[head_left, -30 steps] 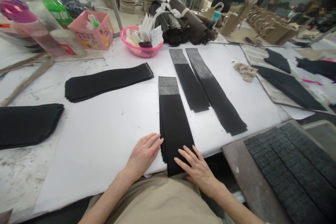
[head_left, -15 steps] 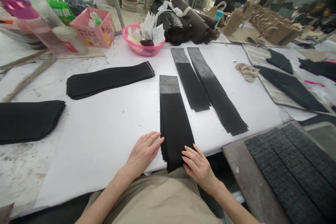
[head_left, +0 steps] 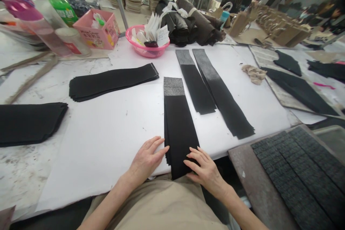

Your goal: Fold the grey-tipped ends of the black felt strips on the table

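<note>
A stack of long black fabric strips [head_left: 179, 122] with a grey speckled far end lies in front of me, its near end at the table edge. My left hand [head_left: 147, 158] rests at the stack's left edge, fingers extended and thumb touching the side. On the near right edge lies my right hand [head_left: 203, 169], its fingers spread over the fabric. Two more strip stacks, a shorter one [head_left: 195, 86] and a longer one [head_left: 226, 97], lie beyond to the right. To the left are another black stack [head_left: 113, 82] and a wider one [head_left: 29, 124].
A pink basket [head_left: 148, 52] holding paper tags, a pink box [head_left: 94, 32] and bottles stand at the back left. Dark rolled material [head_left: 188, 21] lies behind. At right are a crumpled beige scrap [head_left: 253, 74] and a board [head_left: 250, 172] bearing dark textured pieces.
My right hand's fingers have spread and shifted slightly left over the fabric. My left thumb has moved a little lower along the stack's edge. The stacks have stayed put.
</note>
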`<state>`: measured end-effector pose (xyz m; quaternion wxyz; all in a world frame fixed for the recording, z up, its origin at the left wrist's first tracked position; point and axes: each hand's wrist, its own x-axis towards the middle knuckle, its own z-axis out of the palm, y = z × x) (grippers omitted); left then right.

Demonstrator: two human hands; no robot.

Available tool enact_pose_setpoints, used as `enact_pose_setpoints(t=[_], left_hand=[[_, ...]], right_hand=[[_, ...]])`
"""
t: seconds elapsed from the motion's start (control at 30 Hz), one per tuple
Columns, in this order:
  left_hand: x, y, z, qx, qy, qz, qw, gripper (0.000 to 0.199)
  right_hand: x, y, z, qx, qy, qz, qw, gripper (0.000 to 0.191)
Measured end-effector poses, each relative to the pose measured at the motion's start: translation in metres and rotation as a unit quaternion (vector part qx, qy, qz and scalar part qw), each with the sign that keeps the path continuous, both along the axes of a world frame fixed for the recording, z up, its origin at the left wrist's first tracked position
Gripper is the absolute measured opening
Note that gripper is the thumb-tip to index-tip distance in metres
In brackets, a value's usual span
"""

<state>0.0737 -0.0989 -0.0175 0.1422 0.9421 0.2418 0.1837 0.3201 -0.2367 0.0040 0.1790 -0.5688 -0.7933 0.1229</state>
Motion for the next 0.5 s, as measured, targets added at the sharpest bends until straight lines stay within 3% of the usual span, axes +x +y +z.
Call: enact_pose_setpoints(t=[0.07,0.13,0.3,0.5], left_hand=[[-0.002,-0.008,0.003,0.0,-0.002,-0.031,1.0,0.033],[-0.003,-0.015,0.006,0.003,0.001,-0.055,0.998,0.033],[-0.001,-0.019,0.008,0.002,0.006,-0.067,0.998,0.032],[-0.001,-0.016,0.004,0.004,0.005,-0.068,0.998,0.029]], right_hand=[[-0.002,-0.006,-0.002,-0.037,-0.051,0.021,0.998,0.061],[-0.006,-0.012,-0.008,-0.042,-0.106,0.023,0.993,0.072],[-0.01,-0.019,-0.023,0.018,-0.124,-0.015,0.992,0.062],[-0.005,-0.015,-0.014,0.01,-0.083,0.002,0.997,0.057]])
